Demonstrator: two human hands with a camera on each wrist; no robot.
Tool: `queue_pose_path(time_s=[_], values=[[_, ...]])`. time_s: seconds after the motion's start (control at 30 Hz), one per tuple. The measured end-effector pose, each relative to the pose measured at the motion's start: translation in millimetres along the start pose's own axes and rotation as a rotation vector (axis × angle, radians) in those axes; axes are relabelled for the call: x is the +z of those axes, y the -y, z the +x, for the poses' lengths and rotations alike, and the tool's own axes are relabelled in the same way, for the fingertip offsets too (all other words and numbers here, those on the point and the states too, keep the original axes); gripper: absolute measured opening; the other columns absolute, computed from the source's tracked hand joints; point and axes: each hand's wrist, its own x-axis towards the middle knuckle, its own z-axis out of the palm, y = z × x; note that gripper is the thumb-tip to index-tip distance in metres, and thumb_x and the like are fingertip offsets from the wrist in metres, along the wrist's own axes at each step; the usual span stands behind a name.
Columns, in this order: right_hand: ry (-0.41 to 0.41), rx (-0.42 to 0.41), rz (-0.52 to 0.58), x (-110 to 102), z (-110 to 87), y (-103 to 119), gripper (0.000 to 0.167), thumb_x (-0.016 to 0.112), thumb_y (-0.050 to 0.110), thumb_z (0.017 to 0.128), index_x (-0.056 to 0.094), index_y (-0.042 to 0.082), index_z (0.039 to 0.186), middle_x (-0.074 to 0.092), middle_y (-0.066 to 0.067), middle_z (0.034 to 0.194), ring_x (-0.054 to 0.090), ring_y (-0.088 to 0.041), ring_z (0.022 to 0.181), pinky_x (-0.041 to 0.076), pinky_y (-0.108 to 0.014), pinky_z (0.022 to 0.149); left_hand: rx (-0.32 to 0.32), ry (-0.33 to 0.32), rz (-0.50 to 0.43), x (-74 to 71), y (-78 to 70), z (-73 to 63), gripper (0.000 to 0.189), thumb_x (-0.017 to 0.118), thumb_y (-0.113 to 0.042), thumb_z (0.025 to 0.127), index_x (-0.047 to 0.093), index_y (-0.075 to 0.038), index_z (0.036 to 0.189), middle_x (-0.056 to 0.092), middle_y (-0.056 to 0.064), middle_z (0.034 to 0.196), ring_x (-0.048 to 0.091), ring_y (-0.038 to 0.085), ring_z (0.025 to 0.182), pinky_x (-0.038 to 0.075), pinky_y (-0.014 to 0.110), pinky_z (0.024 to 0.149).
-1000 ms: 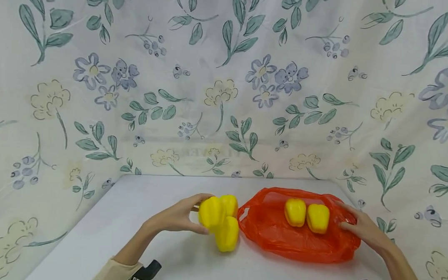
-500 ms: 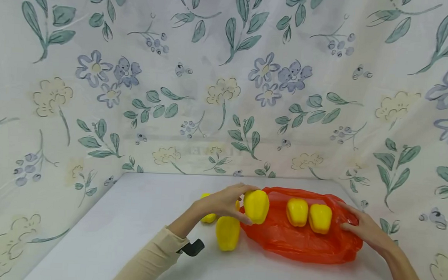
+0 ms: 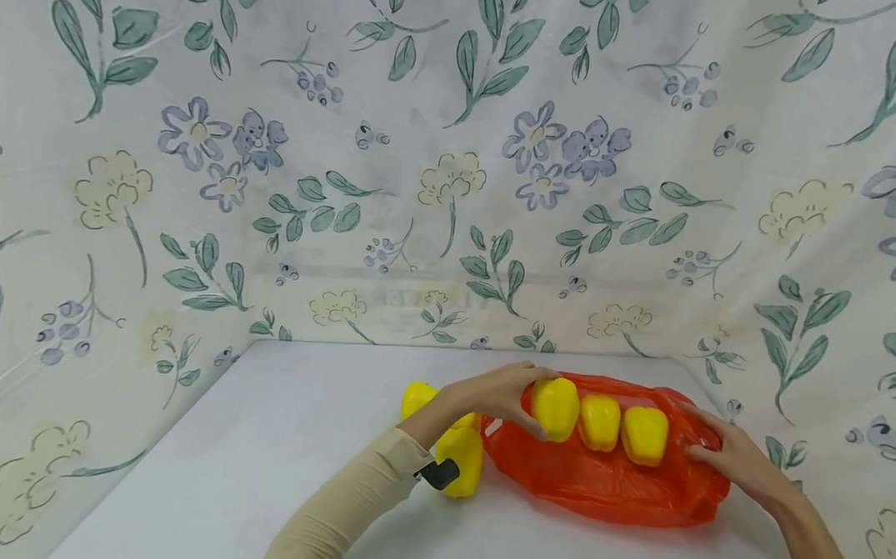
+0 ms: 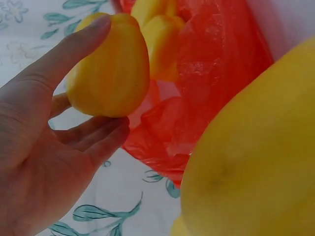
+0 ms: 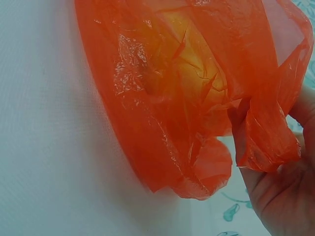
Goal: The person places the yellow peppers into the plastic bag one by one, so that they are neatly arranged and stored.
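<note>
My left hand holds a yellow bell pepper above the left part of an opened red plastic bag. In the left wrist view, the thumb lies across one side of this pepper and the fingers curve under the other. Two more yellow peppers, a left one and a right one, lie inside the bag. My right hand grips the bag's right edge; the right wrist view shows red film between its thumb and fingers.
Left of the bag, a front yellow pepper and a back one rest on the white table, partly behind my left forearm. A flower-patterned curtain surrounds the table's back and sides.
My left hand picked a pepper from the group on the table and carried it rightward over the bag. The right hand keeps its grip on the bag's edge.
</note>
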Motion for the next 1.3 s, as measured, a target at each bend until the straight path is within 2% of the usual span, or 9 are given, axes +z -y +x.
queue_pose_path(time_s=[0.17, 0.33, 0.57, 0.77, 0.93, 1.07, 1.3], values=[[-0.006, -0.034, -0.001, -2, 0.4, 0, 0.076, 0.061, 0.030, 0.096, 0.021, 0.003, 0.154, 0.033, -0.037, 0.147, 0.050, -0.043, 0.120, 0.061, -0.033, 0.078, -0.017, -0.003, -0.027, 4.2, 4.7, 16.0, 0.087, 0.082, -0.049, 0.074, 0.038, -0.031, 0.146, 0.050, -0.008, 0.137, 0.046, 0.011, 0.119, 0.049, 0.026, 0.098], [-0.013, -0.044, -0.020, -3, 0.6, 1, 0.076, 0.062, 0.030, 0.095, 0.022, 0.002, 0.154, 0.032, -0.037, 0.148, 0.048, -0.048, 0.122, 0.061, -0.034, 0.079, -0.031, -0.006, -0.036, 9.7, 9.3, 25.3, 0.085, 0.083, -0.044, 0.075, 0.039, -0.027, 0.146, 0.052, -0.008, 0.137, 0.047, 0.010, 0.119, 0.048, 0.025, 0.101], [-0.013, -0.041, -0.024, -3, 0.4, 3, 0.076, 0.062, 0.030, 0.095, 0.022, 0.002, 0.154, 0.036, -0.036, 0.145, 0.053, -0.040, 0.118, 0.061, -0.032, 0.077, -0.080, -0.023, -0.060, 15.3, 7.1, 33.2, 0.083, 0.083, -0.037, 0.077, 0.037, -0.023, 0.145, 0.054, -0.007, 0.133, 0.051, 0.008, 0.115, 0.049, 0.023, 0.100], [-0.009, -0.045, -0.012, -3, 1.4, 3, 0.076, 0.062, 0.030, 0.095, 0.023, 0.002, 0.154, 0.037, -0.036, 0.145, 0.053, -0.039, 0.118, 0.061, -0.032, 0.078, -0.115, -0.030, -0.056, 23.3, 10.9, 39.4, 0.082, 0.081, -0.034, 0.079, 0.034, -0.023, 0.146, 0.053, -0.004, 0.136, 0.050, 0.012, 0.117, 0.047, 0.027, 0.104], [0.001, -0.027, -0.010, -1, 1.4, 1, 0.076, 0.060, 0.028, 0.097, 0.020, 0.000, 0.154, 0.034, -0.037, 0.146, 0.052, -0.039, 0.117, 0.060, -0.032, 0.079, -0.153, 0.010, -0.062, 27.5, 9.9, 42.1, 0.077, 0.080, -0.033, 0.080, 0.037, -0.023, 0.142, 0.053, -0.004, 0.135, 0.050, 0.012, 0.117, 0.047, 0.029, 0.105], [0.005, -0.023, -0.017, -1, 1.7, 0, 0.076, 0.060, 0.027, 0.097, 0.018, 0.000, 0.155, 0.032, -0.038, 0.147, 0.052, -0.042, 0.118, 0.061, -0.034, 0.079, -0.182, 0.060, -0.062, 23.0, 5.7, 43.8, 0.077, 0.081, -0.030, 0.080, 0.036, -0.024, 0.142, 0.053, -0.003, 0.133, 0.049, 0.013, 0.116, 0.046, 0.029, 0.106], [-0.005, -0.040, -0.039, 0, 1.1, -2, 0.074, 0.060, 0.029, 0.097, 0.022, 0.001, 0.154, 0.033, -0.037, 0.148, 0.047, -0.048, 0.122, 0.060, -0.034, 0.080, -0.246, 0.095, -0.083, 16.3, 1.1, 46.9, 0.075, 0.082, -0.029, 0.080, 0.037, -0.025, 0.140, 0.054, -0.002, 0.131, 0.049, 0.014, 0.115, 0.047, 0.033, 0.105]])
